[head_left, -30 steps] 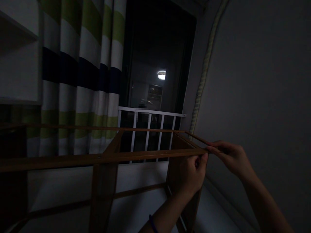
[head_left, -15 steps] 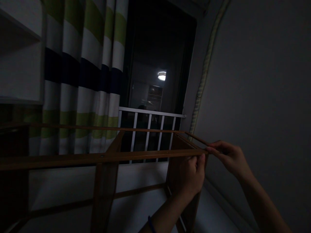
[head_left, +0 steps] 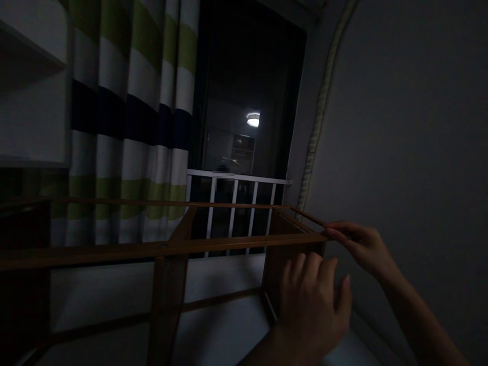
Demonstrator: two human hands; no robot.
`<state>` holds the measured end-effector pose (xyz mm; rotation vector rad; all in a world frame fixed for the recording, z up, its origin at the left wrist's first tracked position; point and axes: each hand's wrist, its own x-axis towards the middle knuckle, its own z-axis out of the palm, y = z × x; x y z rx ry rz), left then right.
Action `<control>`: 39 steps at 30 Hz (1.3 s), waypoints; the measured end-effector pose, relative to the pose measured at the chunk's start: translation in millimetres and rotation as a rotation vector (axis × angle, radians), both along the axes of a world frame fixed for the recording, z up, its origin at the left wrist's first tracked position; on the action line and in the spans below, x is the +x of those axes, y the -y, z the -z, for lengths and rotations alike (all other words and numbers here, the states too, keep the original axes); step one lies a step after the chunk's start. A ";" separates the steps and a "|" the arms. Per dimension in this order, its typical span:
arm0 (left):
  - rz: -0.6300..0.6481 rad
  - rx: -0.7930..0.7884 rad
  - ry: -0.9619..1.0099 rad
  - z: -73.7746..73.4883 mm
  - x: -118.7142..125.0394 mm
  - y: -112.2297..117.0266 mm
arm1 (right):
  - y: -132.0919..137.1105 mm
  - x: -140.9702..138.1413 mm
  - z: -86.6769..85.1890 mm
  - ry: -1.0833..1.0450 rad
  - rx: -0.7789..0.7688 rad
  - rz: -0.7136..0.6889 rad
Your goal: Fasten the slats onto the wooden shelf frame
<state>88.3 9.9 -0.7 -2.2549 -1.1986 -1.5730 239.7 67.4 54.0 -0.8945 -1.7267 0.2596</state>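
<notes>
A brown wooden frame (head_left: 229, 245), with long rails and upright panels, stretches across the lower part of the head view. At its right end my right hand (head_left: 360, 244) pinches a thin wooden strip (head_left: 308, 216) between thumb and fingers, close to the corner. My left hand (head_left: 314, 300) is just below the front rail and nearer to me, in front of the right end panel (head_left: 282, 254). Its fingers are loosely bent, the thumb stands apart, and it holds nothing. The hand hides the lower part of that panel.
Behind the frame are white railings (head_left: 251, 208) and a dark window (head_left: 251, 76) reflecting a lamp. A striped curtain (head_left: 148, 122) hangs left, beside a white shelf unit (head_left: 34, 112). A wrapped pipe (head_left: 318, 122) runs up the grey wall (head_left: 412, 127) on the right.
My left hand has let go of the front rail near the corner and come down and towards me, its fingers loosening. My right hand stays at the strip's end.
</notes>
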 end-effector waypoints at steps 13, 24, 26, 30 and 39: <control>-0.177 -0.119 -0.458 -76.8 2.0 -38.4 | -5.7 5.7 -16.1 0.170 -0.114 -0.084; -0.106 -0.166 -0.546 -81.8 -11.8 -39.4 | -12.0 6.4 -10.1 0.196 -0.081 -0.057; -0.128 -0.184 -0.538 -81.8 -11.4 -37.5 | -10.1 3.6 -10.7 0.184 -0.076 -0.055; -0.152 -0.214 -0.511 -81.2 -6.9 -37.0 | -7.6 1.1 -10.3 0.155 -0.067 -0.047; -0.108 -0.284 -0.553 -88.7 -6.6 -43.4 | -8.0 3.5 -8.9 0.161 -0.061 -0.034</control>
